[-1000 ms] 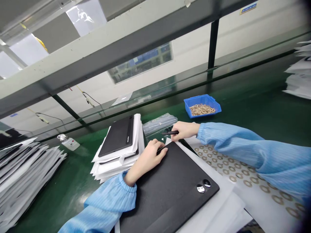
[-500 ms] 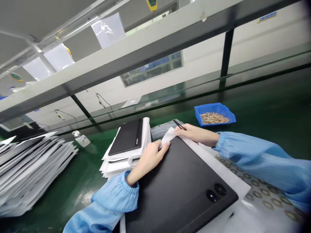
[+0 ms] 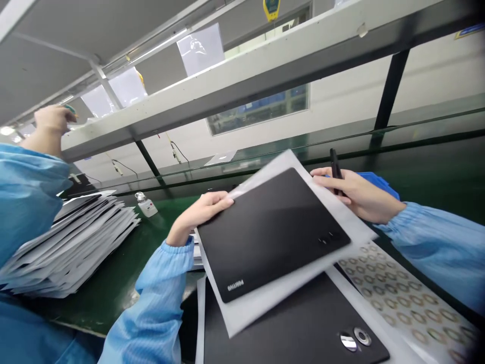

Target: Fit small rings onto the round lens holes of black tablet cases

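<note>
Both hands hold up a black tablet [image 3: 271, 230] lying on a white foam sheet [image 3: 261, 298], tilted above the bench. My left hand [image 3: 202, 212] grips the sheet and tablet at the far left corner. My right hand [image 3: 354, 192] supports the right edge and also pinches black tweezers [image 3: 335, 169] that point upward. Below lies a second black tablet [image 3: 303, 328], its round camera lenses [image 3: 354, 338] facing up.
A sheet of ring-shaped stickers [image 3: 394, 298] lies at the right. A pile of foam-wrapped tablets [image 3: 71, 242] sits at the left, with a small bottle [image 3: 146, 205] behind. A co-worker's blue sleeve [image 3: 26, 192] and raised hand [image 3: 51, 124] are at far left. Green bench surface [image 3: 113, 283].
The top tablet with its foam sheet has been lifted off the stack and raised toward me, uncovering another tablet beneath. The camera has tilted up and left, bringing a co-worker into view.
</note>
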`<state>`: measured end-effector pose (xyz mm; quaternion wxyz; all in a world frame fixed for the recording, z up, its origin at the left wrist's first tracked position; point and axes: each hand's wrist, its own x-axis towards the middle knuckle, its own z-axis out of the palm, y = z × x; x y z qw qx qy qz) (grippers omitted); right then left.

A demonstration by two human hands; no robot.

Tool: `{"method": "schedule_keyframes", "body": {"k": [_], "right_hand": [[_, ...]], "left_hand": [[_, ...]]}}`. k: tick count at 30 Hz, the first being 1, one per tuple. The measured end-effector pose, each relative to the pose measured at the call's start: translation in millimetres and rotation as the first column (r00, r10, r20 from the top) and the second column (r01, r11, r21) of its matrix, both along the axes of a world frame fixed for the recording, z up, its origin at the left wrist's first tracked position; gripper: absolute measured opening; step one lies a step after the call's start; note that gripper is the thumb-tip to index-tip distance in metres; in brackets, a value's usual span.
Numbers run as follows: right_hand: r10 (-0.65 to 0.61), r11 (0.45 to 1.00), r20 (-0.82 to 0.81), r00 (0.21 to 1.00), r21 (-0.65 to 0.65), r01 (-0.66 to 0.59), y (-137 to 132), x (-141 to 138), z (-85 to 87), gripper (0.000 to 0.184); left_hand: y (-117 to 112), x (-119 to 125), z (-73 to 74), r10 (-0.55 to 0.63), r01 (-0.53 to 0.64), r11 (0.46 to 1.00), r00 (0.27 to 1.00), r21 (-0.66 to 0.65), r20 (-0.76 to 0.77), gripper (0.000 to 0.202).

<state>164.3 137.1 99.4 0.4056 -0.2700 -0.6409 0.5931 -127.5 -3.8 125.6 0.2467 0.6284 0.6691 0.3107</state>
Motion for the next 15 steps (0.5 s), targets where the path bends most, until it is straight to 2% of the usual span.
{"method": "schedule_keyframes", "body": {"k": [3, 7, 10, 15], "right_hand": [[-0.024, 0.996, -0.097, 0.995, -0.089, 0.015, 8.8, 2.2, 0.1, 0.015], [-0.044, 0.996, -0.133, 0.99, -0.082, 0.033, 15.7, 8.3, 5.0, 0.018], [-0.032, 0.997, -0.147, 0.989, -0.071, 0.022, 18.1, 10.6, 5.6, 0.012], [0.021, 0.997, -0.107, 0.994, -0.074, -0.029, 17.2, 4.6, -2.7, 0.007]], "left_hand": [[-0.8, -23.8, 5.6, 0.201, -0.203, 0.974, 0.979, 0.104, 0.037, 0.028], [8.4, -61.5, 0.4, 0.448, -0.451, 0.882, 0.892, 0.134, 0.057, 0.03], [19.2, -84.8, -14.4, 0.545, -0.546, 0.837, 0.838, 0.043, 0.027, 0.03], [25.7, -102.5, -35.0, 0.59, -0.594, 0.788, 0.804, -0.162, -0.073, 0.03]]}}
